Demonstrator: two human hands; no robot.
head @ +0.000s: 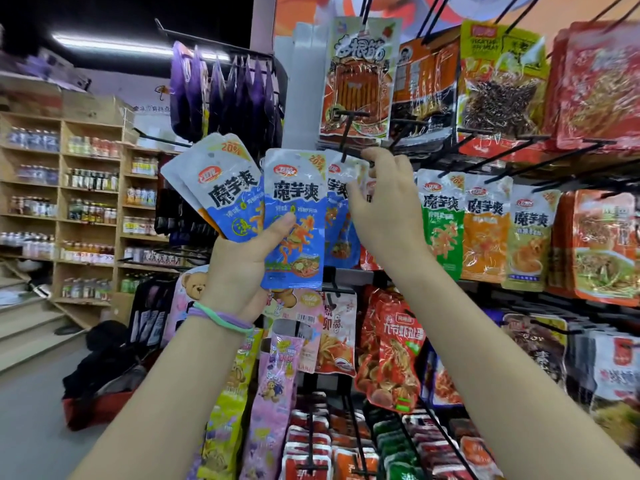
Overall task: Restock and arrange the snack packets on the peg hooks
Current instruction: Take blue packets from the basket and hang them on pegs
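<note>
Several blue packets [242, 199] sat fanned in our left hand [242, 261], thumb pressed across their fronts and fingers curled behind, held just left of the hook we were filling. One more blue packet [341, 209] hung at the black peg hook [346, 140], and our right hand [384, 202] pinched its top edge by the fingertips, close under the hook's tip. We judged the step to be threading that packet's hole onto the peg. To do it well, we needed to keep the top flat, line the hole up with the tip, slide it straight back, and only then let go, with the printed face outward like its neighbours.

Far left stood wooden shelves [62, 188] of bottles and jars, then a rack of purple packets [225, 95]. Above the hook hung a red-orange packet [356, 81], whose lower edge crowded the peg and could snag our fingers. To the right hung a green packet [441, 223], then orange packets [485, 230] and large red ones [602, 84], packed closely, so little sideways room remained.
</note>
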